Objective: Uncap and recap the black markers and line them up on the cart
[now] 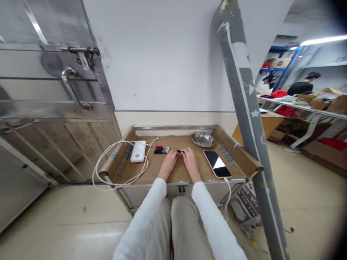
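My left hand (171, 161) and my right hand (189, 159) meet over the middle of the brown-covered cart top (151, 173). Between their fingertips is a small black marker (178, 151), mostly covered by the fingers. Both hands are closed on it, one at each end. Just left of my left hand lies a row of several markers (162, 150), mostly black with one red, side by side. A shallow round metal dish (203, 139) sits behind and to the right of my right hand.
A white power bank (138, 151) with a looped white cable (93, 175) lies at left. A phone (217, 164), plugged into a cable, lies at right. A long grey wrapped roll (244, 86) leans beside the cart. People work at tables far right.
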{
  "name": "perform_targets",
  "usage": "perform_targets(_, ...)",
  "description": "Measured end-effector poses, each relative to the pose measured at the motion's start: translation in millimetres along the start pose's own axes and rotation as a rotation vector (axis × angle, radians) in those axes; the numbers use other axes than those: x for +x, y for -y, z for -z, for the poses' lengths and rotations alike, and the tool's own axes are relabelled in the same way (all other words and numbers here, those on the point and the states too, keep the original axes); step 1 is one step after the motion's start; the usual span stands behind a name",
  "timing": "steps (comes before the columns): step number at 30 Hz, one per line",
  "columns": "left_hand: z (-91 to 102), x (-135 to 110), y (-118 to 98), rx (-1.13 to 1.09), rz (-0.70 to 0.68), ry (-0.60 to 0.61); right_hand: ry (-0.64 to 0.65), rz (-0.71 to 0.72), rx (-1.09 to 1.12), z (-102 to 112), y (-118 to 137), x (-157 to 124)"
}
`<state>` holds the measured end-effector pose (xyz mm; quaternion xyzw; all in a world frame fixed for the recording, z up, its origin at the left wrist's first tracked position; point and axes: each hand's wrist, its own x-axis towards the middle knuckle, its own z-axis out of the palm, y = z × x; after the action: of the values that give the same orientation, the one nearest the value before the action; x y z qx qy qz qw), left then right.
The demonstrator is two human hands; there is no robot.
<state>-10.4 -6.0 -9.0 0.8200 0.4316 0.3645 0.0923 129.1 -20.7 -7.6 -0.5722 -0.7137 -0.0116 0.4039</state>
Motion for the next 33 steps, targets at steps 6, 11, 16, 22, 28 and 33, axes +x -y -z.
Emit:
perform_targets(6,0.0,4.0,-3.5,0.068,0.112,-0.051,0.06,0.013,0.072,-6.4,-3.8,0.3)
perform_targets(11,2.3,3.9,-7.9,0.318,0.171,-0.119,0.038,-0.008,-0.037,-2.9,0.1,1.0)
perform_targets(16,5.2,3.9,-12.3,0.474,0.179,-0.077,0.069,-0.006,-0.165,2.6,5.2,0.9)
perform_targets(22,7.3,5.6,-14.0,0.59,0.24,-0.074,0.077,-0.075,-0.253,8.4,10.3,0.8)
perform_targets(28,9.9,3.8,-17.7,0.634,0.282,-0.08,0.127,-0.069,-0.265,11.6,15.9,0.1)
perform_targets(33,10.1,-1.9,-19.1,0.635,0.247,-0.05,0.106,-0.124,-0.331,12.8,16.1,1.3)
